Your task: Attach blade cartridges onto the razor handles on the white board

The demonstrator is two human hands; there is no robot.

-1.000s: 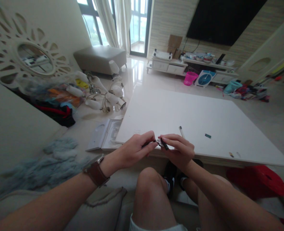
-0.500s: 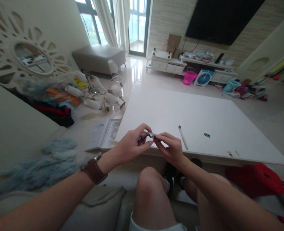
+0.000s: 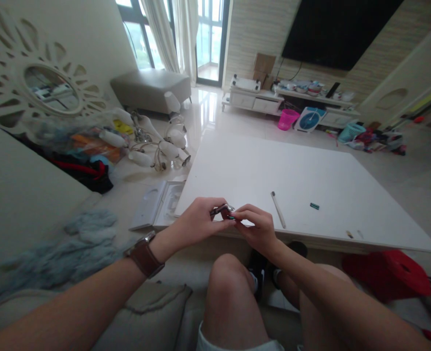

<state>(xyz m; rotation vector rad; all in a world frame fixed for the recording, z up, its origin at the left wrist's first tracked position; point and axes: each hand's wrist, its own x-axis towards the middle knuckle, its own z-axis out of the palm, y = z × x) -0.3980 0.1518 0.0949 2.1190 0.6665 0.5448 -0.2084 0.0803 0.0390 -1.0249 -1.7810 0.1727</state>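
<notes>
Seemingly unfinished work — left fingers and right fingers pinch one dark metallic object together — with small green cylinders lying on the bench.

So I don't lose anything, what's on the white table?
A brush, something small and green, and two tiny, unclear bits. The left hand and right hand hide some tabletop.

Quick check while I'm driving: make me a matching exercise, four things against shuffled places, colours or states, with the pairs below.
1. Left hand
2. Slim stick
3. Green item on the tabletop
4. Basket

A. pink, near the low cabinet
B. to the stick's right in the picture
C. gripping a dark, shiny object
D. pale, with a dark tip

Pairs: 1-C, 2-D, 3-B, 4-A
</notes>
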